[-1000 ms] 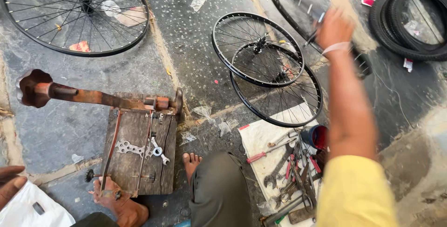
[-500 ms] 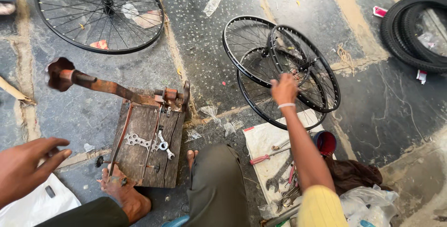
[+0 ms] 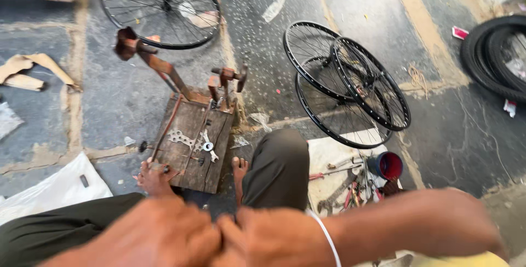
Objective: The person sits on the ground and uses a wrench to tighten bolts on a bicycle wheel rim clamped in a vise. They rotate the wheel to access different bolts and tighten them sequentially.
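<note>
My left hand (image 3: 159,234) and my right hand (image 3: 268,237) meet low in the head view, knuckles touching, both blurred. The fingers look curled, and I cannot tell if anything is between them. A white band circles my right wrist. Just beyond the hands are my dark-trousered legs and bare feet (image 3: 153,176). One foot rests on a wooden block (image 3: 192,141) that carries a rusty metal stand (image 3: 164,70) and a small spanner (image 3: 208,146). Three black spoked bicycle rims (image 3: 345,86) lie overlapped on the floor to the right.
Another spoked wheel (image 3: 161,7) lies at the top. Black tyres (image 3: 498,53) sit at the right edge. A blue cup (image 3: 386,165) and several hand tools (image 3: 345,190) rest on a white cloth. A white plastic bag (image 3: 55,187) lies left, beyond it cardboard scraps (image 3: 27,70).
My right hand has pulled back from the black rims, leaving the third rim lying on the other two. It now meets my left hand, which moved in from the left.
</note>
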